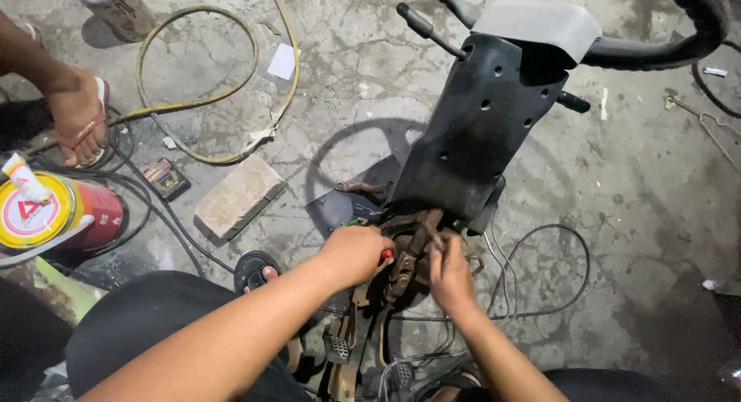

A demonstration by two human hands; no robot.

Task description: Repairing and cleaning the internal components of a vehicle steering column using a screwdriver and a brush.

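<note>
I see the big black steering column housing point(478, 132) rising just above both sets of fingers, with its rusty bracket assembly point(409, 251) lying right between them. My left hand point(353, 254) is curled tight around a red-handled tool point(385, 254), its tip hidden behind the knuckles. My right hand point(450, 274) pinches narrow onto the rusty metal, thin grey wires point(540, 294) looping just right of it.

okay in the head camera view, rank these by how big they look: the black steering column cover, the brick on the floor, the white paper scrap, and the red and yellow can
1. black steering column cover, clearly largest
2. red and yellow can, partly cut off at the frame edge, and brick: look alike, so no firm order
3. white paper scrap, smallest
</note>
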